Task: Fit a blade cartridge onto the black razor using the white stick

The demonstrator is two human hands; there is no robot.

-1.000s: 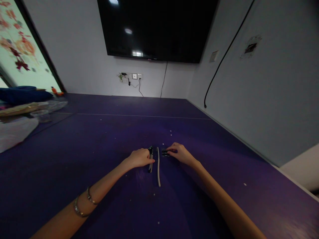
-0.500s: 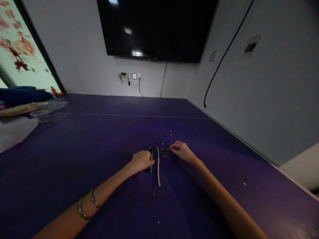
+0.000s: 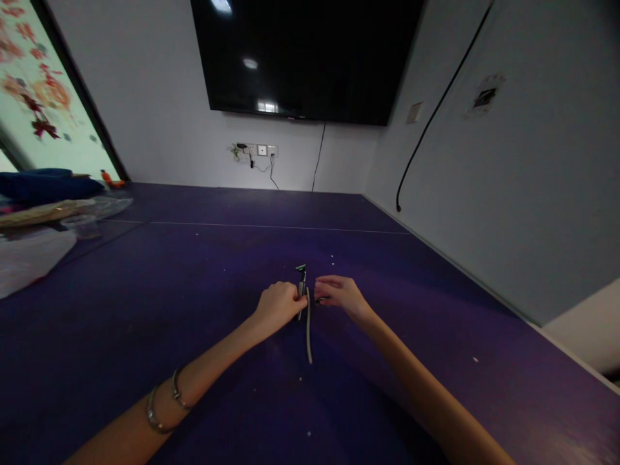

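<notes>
My left hand [image 3: 279,303] is closed around the handle of a razor [image 3: 301,274], whose narrow head with a greenish strip points up and away. A short pale cord-like strip [image 3: 309,332] lies lengthwise on the purple surface [image 3: 217,400], just right of the left thumb. On the other side of the strip, my right hand [image 3: 341,296] has its fingers and thumb pinched on a small black piece [image 3: 318,300]. Most of that piece is hidden by the fingers. The razor head and right fingertips are a short gap apart.
Plastic bags [image 3: 36,255] and dark blue cloth [image 3: 51,184] lie at the far left, near an orange object [image 3: 111,181]. A television [image 3: 310,58] hangs on the back wall above sockets [image 3: 261,150]. A black cable [image 3: 436,110] hangs at the right wall.
The razor has been raised and turned, so its head now shows beyond my left hand. My right hand has moved left over the small black piece, which lay in plain view before.
</notes>
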